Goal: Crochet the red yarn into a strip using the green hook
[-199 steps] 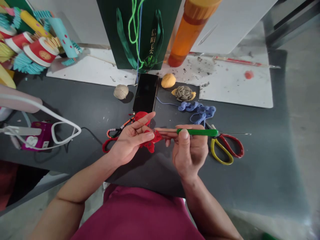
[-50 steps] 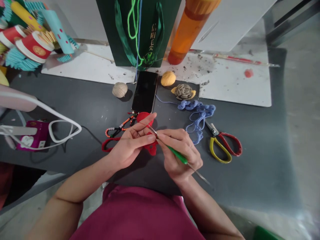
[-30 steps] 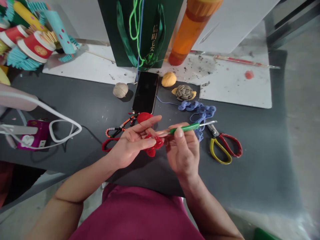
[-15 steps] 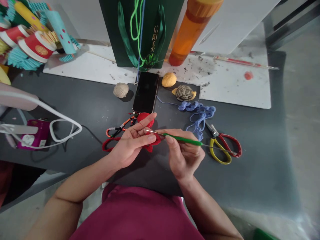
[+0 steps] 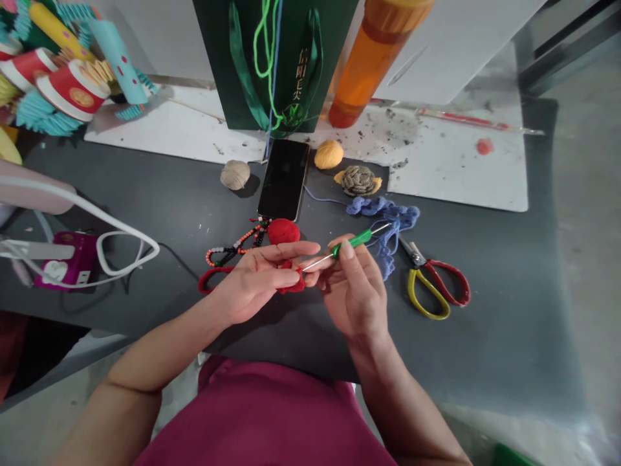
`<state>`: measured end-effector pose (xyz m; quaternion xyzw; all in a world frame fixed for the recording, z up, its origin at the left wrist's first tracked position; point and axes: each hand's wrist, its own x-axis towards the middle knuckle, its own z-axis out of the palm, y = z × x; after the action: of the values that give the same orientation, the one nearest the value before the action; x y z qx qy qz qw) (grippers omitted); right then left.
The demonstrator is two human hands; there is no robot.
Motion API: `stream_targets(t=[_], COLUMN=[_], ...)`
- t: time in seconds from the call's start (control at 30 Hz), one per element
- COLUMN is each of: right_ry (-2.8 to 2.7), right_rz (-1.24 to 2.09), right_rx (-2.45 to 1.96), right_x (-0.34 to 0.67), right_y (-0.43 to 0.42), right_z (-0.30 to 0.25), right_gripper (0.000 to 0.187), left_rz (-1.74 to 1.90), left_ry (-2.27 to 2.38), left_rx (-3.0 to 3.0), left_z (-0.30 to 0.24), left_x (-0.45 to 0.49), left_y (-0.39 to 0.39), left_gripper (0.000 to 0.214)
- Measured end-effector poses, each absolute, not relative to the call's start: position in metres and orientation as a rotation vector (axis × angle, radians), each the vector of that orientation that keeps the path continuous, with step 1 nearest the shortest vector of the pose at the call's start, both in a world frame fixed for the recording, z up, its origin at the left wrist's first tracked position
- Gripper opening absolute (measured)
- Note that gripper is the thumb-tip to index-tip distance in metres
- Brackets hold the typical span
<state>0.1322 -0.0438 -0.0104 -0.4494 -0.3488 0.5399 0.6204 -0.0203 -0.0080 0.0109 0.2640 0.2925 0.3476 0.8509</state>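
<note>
My left hand (image 5: pixel 257 278) pinches a small red crochet piece (image 5: pixel 292 283) between thumb and fingers, over the dark table (image 5: pixel 160 194). My right hand (image 5: pixel 356 291) grips a green-handled crochet hook (image 5: pixel 352 243), its metal tip pointing left into the red piece. A ball of red yarn (image 5: pixel 284 231) lies just beyond my left fingers, and a red loop (image 5: pixel 207 278) trails out to the left of my palm.
Yellow-and-red scissors (image 5: pixel 434 288) lie to the right, blue crochet work (image 5: pixel 388 220) beyond them. A black phone (image 5: pixel 284 179), beige (image 5: pixel 235 175) and yellow (image 5: pixel 328 155) yarn balls, a green bag (image 5: pixel 274 61), an orange bottle (image 5: pixel 373 58) and a bead string (image 5: pixel 233 247) sit farther back.
My right hand has swung the hook's handle up and away, so the shaft now slants toward the blue crochet. My left fingers have closed flatter over the red piece.
</note>
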Motion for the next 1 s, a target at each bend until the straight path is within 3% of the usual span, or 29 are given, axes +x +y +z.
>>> stream_targets(t=[0.23,0.37,0.5,0.67,0.83,0.97,1.0], right_ry=[-0.782,-0.718,-0.746,-0.961,-1.286,-1.027,-0.968], right_rz=[1.256,1.380,1.352,0.959,0.479,0.787,0.879], right_rx=[-0.870,-0.834,-0.901,-0.971,-1.017,-0.994,-0.978], right_x=[0.126,0.132,0.134,0.132,0.128,0.125,0.125], right_y=[-0.044,-0.039,-0.038,-0.045,-0.051,-0.048,-0.046], right_z=[-0.010,-0.013,-0.016,-0.015,-0.012,-0.012,-0.012], right_gripper=[0.020,0.020,0.021,0.004,0.028,0.005,0.011], left_rz=[1.131,0.959,0.888,0.926,0.922,0.853,0.829], left_ry=[0.999,0.886,0.862,0.878,0.837,0.767,0.755], left_rx=[1.225,1.074,0.976,0.968,0.880,0.745,0.713], left_z=[0.019,0.021,0.022,0.022,0.019,0.014,0.013], left_x=[-0.027,-0.026,-0.023,-0.022,-0.021,-0.021,-0.021], left_y=[-0.029,-0.024,-0.016,-0.019,-0.021,-0.017,-0.017], left_gripper=[0.061,0.056,0.066,0.070,0.077,0.089,0.089])
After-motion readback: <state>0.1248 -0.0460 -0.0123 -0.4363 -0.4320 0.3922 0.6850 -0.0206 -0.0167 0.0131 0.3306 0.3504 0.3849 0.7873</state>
